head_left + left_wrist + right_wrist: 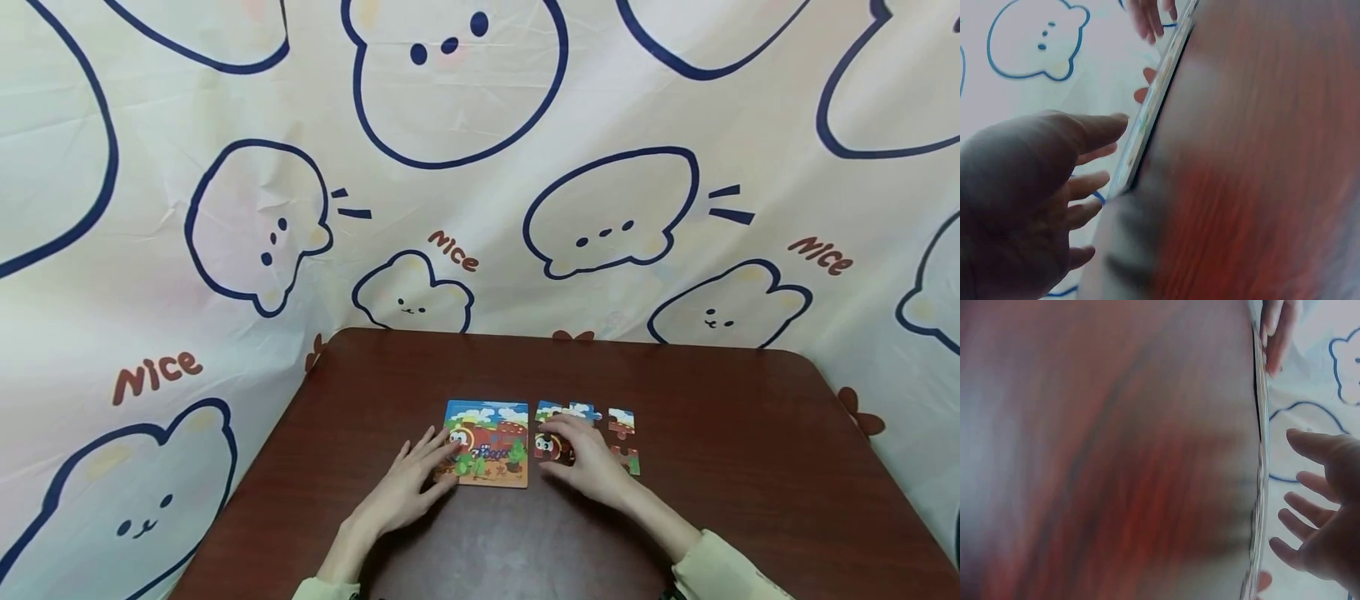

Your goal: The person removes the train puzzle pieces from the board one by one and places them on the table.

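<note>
A square picture board (491,446) with a cartoon scene lies on the table. My left hand (405,490) has its spread fingers over the board's left side; in the left wrist view the hand (1029,194) is beside the board's edge (1141,125). Right of the board lie several jigsaw pieces, among them a sky piece (582,410), a cloud piece (621,418) and a green-cornered piece (633,462). My right hand (596,471) is over the pieces, fingers bent loosely around a dark piece with a cartoon face (547,447). The right wrist view shows that hand (1335,519) with spread fingers; contact is unclear.
The dark red-brown table (720,467) extends around the board and pieces. Behind it and at both sides hangs a pale cloth (495,208) with blue-outlined cartoon animals. Light sleeves (727,567) cover both forearms near the front.
</note>
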A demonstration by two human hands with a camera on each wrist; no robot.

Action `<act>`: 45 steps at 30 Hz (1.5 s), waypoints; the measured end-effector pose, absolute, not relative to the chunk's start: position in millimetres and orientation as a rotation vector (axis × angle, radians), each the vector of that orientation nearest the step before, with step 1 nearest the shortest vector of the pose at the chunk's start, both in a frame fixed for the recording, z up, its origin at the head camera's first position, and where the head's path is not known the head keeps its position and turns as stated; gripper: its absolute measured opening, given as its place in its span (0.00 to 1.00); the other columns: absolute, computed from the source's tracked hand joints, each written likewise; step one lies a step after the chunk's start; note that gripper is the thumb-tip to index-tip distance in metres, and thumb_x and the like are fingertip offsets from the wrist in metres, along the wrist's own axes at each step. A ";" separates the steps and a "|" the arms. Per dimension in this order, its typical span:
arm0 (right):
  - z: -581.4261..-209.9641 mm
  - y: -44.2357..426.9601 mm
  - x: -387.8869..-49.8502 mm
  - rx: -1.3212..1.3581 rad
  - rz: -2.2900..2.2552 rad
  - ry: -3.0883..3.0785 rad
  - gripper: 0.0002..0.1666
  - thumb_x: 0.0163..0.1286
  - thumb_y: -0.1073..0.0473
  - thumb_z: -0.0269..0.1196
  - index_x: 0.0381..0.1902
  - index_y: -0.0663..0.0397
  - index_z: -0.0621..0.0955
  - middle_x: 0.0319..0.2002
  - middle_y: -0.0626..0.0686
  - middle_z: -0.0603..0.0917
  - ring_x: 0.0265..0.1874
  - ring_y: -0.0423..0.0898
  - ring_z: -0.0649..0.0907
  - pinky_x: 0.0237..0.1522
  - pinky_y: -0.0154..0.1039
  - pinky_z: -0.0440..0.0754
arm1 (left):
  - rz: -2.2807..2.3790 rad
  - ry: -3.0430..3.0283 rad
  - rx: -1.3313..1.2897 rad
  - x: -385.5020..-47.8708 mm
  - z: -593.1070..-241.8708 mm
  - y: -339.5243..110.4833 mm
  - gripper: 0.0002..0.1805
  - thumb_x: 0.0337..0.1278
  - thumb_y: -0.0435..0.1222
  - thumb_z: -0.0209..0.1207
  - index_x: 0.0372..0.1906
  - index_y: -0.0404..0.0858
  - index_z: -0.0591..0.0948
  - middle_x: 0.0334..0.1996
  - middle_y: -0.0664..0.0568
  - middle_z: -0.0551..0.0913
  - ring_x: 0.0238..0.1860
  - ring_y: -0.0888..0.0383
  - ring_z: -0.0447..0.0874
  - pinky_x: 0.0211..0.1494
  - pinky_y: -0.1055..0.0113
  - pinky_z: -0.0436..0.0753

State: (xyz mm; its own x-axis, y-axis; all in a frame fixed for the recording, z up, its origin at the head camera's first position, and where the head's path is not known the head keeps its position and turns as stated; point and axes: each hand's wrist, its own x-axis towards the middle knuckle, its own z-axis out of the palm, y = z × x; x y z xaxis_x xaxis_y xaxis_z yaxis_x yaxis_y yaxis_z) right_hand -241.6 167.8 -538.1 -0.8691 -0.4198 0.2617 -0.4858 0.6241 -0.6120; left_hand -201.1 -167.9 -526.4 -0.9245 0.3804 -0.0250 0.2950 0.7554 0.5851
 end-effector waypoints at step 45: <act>-546.5 122.3 -238.7 0.852 0.971 -2.876 0.33 0.63 0.48 0.83 0.63 0.52 0.88 0.42 0.42 0.86 0.43 0.40 0.74 0.46 0.40 0.64 | 0.612 2.856 0.784 -183.6 -529.8 -154.4 0.32 0.83 0.48 0.60 0.85 0.48 0.72 0.85 0.44 0.69 0.87 0.38 0.62 0.82 0.22 0.62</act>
State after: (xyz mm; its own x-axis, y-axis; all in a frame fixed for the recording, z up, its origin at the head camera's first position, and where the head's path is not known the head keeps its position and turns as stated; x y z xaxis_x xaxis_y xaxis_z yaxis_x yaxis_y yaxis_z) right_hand -238.7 122.3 -546.5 -0.8540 -0.4963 0.1564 -0.4896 0.6644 -0.5647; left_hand -183.6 -154.4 -529.8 -0.8593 0.5115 -0.0055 0.4642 0.7844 0.4114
